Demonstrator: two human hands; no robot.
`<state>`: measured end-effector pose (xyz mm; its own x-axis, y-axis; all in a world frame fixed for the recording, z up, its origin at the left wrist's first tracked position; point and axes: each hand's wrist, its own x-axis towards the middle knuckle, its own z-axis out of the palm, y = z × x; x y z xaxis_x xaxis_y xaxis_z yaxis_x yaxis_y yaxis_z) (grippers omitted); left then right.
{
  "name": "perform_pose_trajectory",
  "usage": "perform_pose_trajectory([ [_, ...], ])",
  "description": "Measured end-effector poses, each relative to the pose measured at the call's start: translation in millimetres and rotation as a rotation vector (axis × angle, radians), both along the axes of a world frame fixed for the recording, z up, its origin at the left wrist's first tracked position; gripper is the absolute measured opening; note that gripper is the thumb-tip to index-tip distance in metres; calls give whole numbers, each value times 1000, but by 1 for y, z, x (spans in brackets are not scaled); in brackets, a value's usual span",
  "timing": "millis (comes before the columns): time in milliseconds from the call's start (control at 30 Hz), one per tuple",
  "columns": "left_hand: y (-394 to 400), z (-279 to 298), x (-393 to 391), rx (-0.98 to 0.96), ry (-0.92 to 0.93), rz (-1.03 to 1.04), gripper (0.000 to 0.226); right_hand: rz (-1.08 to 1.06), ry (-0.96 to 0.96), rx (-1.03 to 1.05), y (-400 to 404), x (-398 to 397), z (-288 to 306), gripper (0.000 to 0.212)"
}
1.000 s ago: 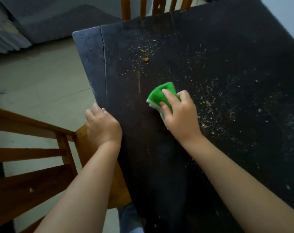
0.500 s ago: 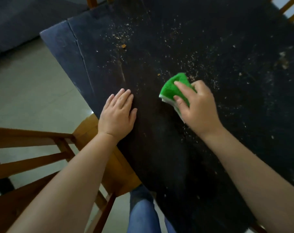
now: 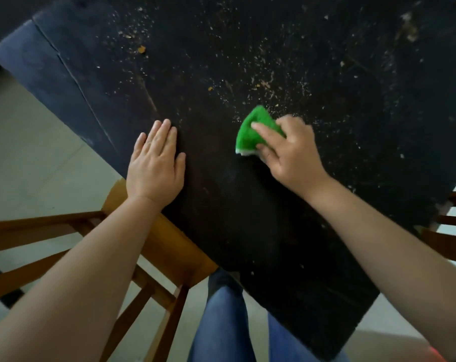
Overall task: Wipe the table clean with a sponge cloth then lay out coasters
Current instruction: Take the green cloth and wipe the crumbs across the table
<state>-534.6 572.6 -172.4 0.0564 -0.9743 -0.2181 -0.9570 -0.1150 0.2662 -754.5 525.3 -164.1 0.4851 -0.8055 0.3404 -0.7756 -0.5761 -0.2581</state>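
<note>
A dark wooden table point(image 3: 247, 231) fills most of the view, strewn with pale crumbs point(image 3: 263, 84) across its middle and far side. My right hand point(image 3: 289, 152) grips a green sponge cloth point(image 3: 247, 134) with a white underside and presses it on the tabletop just below the crumbs. My left hand point(image 3: 156, 160) lies flat on the table near its left edge, fingers straight and together. No coasters are in view.
A wooden chair point(image 3: 153, 252) stands tucked under the table's near-left edge, below my left arm. Another chair's slats point(image 3: 454, 231) show at the right edge. My legs in blue jeans point(image 3: 221, 322) are below. The pale tiled floor point(image 3: 33, 158) lies to the left.
My left hand came up from the table's edge and now lies flat on the top. My right hand has slid the sponge rightward along the crumbs. The camera has swung, tilting the table.
</note>
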Motion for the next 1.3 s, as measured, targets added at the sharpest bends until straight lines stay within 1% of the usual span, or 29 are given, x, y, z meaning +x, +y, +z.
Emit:
perform_pose_trajectory([
  [100, 0, -2, -1, -16, 6, 3, 51, 119, -3, 0, 22, -5, 12, 34],
  [167, -1, -3, 0, -42, 16, 12, 50, 238, 58, 72, 54, -7, 6, 34],
  [233, 1, -4, 0, -50, 20, 14, 50, 289, 146, 177, 79, -15, -6, 33],
  [267, 0, -4, 1, -58, 21, 12, 50, 273, 176, 197, 80, -19, -9, 33],
  [333, 1, -4, 1, -58, 22, 12, 50, 183, 170, 183, 71, -24, -11, 35],
  [433, 3, -3, -1, -69, 16, 26, 49, 13, 68, 151, 55, -22, 6, 36],
  [467, 2, -3, -1, -69, 11, 28, 48, 2, 36, 132, 59, -17, 12, 36],
  [533, 2, -3, -3, -71, -2, 31, 48, 72, 39, 119, 83, -3, 18, 37],
  [600, 4, -3, -3, -75, -18, 36, 48, 150, 70, 183, 116, 16, 17, 38],
  [667, 4, -4, -4, -70, -29, 33, 48, 149, 127, 249, 141, 26, 9, 36],
  [767, 4, -5, -5, -64, -47, 26, 49, 77, 160, 238, 140, 22, -5, 34],
  [833, 4, -5, -5, -68, -54, 27, 49, -46, 174, 216, 116, 12, -7, 37],
  [867, 3, -4, -6, -68, -56, 31, 48, -136, 148, 235, 100, 7, -3, 38],
  [933, 5, -4, -8, -59, -59, 44, 47, -307, 29, 254, 76, -7, 10, 41],
  [967, 6, -3, -9, -54, -59, 52, 47, -346, -29, 227, 70, -12, 17, 42],
  [1033, 9, -3, -13, -59, -48, 62, 47, -276, -59, 149, 78, -17, 26, 40],
  [1100, 12, -4, -17, -63, -36, 61, 47, -109, -40, 117, 102, -13, 23, 37],
  [1200, 15, -5, -16, -66, -26, 69, 48, 127, 55, 174, 143, -10, -3, 36],
  [1233, 15, -5, -16, -67, -18, 66, 48, 157, 91, 179, 147, -15, -11, 35],
  [1300, 15, -5, -17, -78, -13, 66, 48, 107, 106, 138, 132, -27, -21, 35],
])
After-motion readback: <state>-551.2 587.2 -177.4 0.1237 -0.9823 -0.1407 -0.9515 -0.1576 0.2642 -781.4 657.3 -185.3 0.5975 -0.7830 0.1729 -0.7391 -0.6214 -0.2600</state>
